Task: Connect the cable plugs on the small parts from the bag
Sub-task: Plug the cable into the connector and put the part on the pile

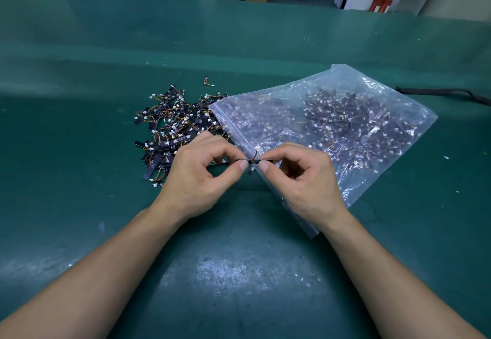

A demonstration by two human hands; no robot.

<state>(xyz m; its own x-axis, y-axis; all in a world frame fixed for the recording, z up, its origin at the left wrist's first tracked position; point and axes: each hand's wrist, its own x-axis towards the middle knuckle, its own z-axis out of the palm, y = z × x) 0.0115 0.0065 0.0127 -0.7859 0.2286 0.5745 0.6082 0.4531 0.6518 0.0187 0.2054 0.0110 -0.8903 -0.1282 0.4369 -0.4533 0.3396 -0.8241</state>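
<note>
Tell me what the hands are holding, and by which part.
One small black strip part: the left hand pinches its left end, the right hand its right end, each between thumb and forefinger.

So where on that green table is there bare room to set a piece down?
Bare mat lies left of the pile, beyond the pile and bag toward the far edge, and on the near side of the left hand and right hand. It is crowded in the middle, where pile meets bag and both hands pinch a part.
</note>
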